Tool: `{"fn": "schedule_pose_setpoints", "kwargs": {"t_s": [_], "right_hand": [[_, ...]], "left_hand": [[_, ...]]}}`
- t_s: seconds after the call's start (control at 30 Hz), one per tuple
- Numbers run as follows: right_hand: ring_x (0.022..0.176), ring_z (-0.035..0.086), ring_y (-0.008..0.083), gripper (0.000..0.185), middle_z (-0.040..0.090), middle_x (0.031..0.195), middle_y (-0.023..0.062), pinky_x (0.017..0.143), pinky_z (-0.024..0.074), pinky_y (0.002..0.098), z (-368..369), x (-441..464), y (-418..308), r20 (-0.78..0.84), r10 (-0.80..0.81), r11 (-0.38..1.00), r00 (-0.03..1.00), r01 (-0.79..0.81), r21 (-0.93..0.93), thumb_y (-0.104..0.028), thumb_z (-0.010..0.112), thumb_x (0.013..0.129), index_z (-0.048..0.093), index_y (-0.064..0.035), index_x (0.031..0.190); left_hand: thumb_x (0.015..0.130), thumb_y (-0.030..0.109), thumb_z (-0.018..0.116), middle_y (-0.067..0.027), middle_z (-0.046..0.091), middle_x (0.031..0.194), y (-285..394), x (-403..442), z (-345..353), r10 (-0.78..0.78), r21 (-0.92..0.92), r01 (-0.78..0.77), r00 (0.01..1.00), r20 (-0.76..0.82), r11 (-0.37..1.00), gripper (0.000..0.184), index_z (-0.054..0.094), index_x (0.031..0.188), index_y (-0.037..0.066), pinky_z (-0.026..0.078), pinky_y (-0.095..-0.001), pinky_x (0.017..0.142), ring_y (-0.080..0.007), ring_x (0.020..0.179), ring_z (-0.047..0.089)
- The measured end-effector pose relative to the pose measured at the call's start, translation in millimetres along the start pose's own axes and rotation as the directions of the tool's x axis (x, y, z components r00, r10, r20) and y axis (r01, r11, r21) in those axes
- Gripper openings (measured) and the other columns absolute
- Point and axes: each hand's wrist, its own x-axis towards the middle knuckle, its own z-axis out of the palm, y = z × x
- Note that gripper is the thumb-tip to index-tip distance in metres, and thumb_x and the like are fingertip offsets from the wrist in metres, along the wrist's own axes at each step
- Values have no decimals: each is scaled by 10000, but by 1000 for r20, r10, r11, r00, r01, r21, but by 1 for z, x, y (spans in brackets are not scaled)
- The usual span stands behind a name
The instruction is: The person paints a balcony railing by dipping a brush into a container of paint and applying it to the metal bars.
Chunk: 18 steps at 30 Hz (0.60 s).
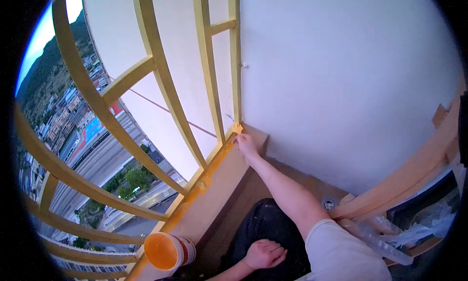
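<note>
My right hand (245,143) reaches out to the far corner of the ledge, closed on a small yellow-orange tool (237,128) whose exact type I cannot make out. The tool is at the foot of the last railing post, beside the white wall. My left hand (265,254) rests on my dark trousers with its fingers curled, and nothing shows in it. A wet-looking orange strip (202,183) runs along the ledge beside the railing base. At the near end of the ledge, a white bucket (187,251) holds orange material.
Yellow metal railing (161,76) curves along the left, with streets and buildings far below. The white wall (341,76) stands ahead and to the right. A brown wooden piece (390,195) and clear plastic wrap (424,227) are at the right, near a floor drain (329,203).
</note>
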Motion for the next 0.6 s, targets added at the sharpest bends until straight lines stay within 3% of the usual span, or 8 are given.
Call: {"fn": "schedule_pose_setpoints", "kwargs": {"t_s": [0.1,0.17,0.23,0.4,0.47,0.53,0.57,0.6], "right_hand": [[421,380,86,216,445,567,-31,376,247,267,6,6,-29,101,100,951,990,-125,284,-173,531,974,670,-63,851],[420,362,86,180,441,568,-21,371,242,274,17,15,-70,-17,195,909,981,-174,379,-145,547,971,660,-45,873],[415,357,92,171,441,567,-13,367,240,285,12,29,-113,76,78,828,994,-107,551,-120,551,977,648,-18,881],[472,365,106,161,405,603,-22,435,267,267,-2,-7,-270,162,-308,777,937,150,612,-93,502,999,635,-4,1002],[476,358,107,164,403,610,-25,442,268,263,-7,-23,-275,206,-349,785,914,165,596,-97,503,1000,640,-12,1033],[467,343,96,233,373,598,-34,433,266,250,-9,-67,-276,126,-442,873,888,393,290,-87,479,1007,649,-23,1152],[634,609,182,314,605,748,81,553,482,318,-17,-66,-239,177,-468,879,866,476,-2,-108,467,1037,633,-18,1288],[742,667,285,353,665,868,153,646,522,396,-17,-57,-183,120,-716,656,688,721,-223,-134,452,1056,571,-52,1378]], "left_hand": [[841,185,780,-26,655,720,-3,2,2,-9,-6,9,1000,11,1000,179,665,715,131,531,-322,570,-193,616,651],[840,184,781,-28,658,724,-4,3,0,-4,-21,4,1000,-2,1000,174,667,720,131,534,-322,571,-195,617,654],[837,180,785,-29,663,730,-1,2,-2,-22,-6,22,999,34,1000,167,673,724,128,539,-323,575,-195,622,660],[843,184,782,-29,677,744,0,6,-2,-31,-25,31,999,-16,999,175,672,720,126,541,-325,581,-192,635,667],[874,200,749,-34,631,716,2,5,-3,-14,-15,14,1000,13,1000,217,631,709,122,528,-330,598,-201,647,653],[880,202,740,-41,631,716,25,19,-18,-48,-4,49,998,46,999,220,629,710,118,529,-335,604,-208,653,655],[870,194,749,-36,616,700,24,19,-16,-22,6,22,999,25,1000,210,631,711,122,525,-339,587,-211,631,642],[860,186,758,-32,600,684,22,18,-14,3,17,-3,1000,6,1000,202,633,713,127,520,-344,570,-214,608,630]]}}
